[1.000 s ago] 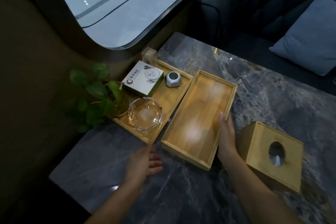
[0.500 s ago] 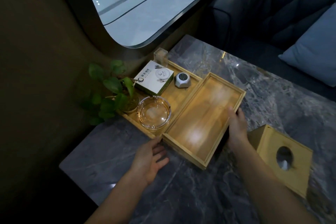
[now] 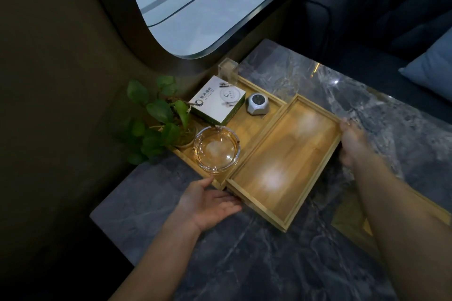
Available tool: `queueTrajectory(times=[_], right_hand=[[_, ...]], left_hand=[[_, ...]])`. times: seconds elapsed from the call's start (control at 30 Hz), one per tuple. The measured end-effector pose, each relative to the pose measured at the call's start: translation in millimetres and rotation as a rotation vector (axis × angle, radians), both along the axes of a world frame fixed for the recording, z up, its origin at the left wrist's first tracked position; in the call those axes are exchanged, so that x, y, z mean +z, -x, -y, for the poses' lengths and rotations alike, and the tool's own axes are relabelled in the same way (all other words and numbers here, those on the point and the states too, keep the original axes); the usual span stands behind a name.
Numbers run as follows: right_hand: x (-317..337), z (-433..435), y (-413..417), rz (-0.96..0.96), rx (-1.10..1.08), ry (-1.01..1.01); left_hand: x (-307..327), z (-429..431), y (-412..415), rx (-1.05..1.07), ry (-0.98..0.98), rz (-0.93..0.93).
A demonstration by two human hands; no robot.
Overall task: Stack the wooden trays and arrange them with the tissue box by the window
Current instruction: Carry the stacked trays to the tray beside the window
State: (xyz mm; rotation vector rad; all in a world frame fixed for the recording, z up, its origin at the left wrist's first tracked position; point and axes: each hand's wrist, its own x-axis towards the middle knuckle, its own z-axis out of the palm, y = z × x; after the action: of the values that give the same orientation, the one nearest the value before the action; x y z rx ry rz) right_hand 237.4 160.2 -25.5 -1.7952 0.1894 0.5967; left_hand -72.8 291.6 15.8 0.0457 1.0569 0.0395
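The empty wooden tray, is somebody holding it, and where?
Yes. The right hand grips the empty tray on its long outer rim, near the far corner. The left hand lies open at the near corner and grips nothing.

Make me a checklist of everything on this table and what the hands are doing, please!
Surface: dark marble table, shiny.
Job's things: empty wooden tray beside the loaded tray; tissue box mostly hidden behind the right arm.
Clutter: glass ashtray, white and green box, small silver gadget, clear holder, potted plant.
Hands: left hand open at the trays' near corner; right hand on the empty tray's far edge, blurred.
Cables: nothing seen.
Surroundings: window, dark sofa, blue cushion.
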Motion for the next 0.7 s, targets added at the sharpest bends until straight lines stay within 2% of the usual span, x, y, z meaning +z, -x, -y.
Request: queueTrajectory(times=[0.3,0.5,0.7], right_hand=[[-8,1,3,0.073,0.061,0.060],[-11,3,8,0.121,0.073,0.018],[-11,5,8,0.125,0.087,0.056]], left_hand=[[-9,-1,2,-0.139,0.009,0.054],[-16,13,2,-0.219,-0.176,-0.069],[-14,14,1,-0.217,-0.251,-0.085]])
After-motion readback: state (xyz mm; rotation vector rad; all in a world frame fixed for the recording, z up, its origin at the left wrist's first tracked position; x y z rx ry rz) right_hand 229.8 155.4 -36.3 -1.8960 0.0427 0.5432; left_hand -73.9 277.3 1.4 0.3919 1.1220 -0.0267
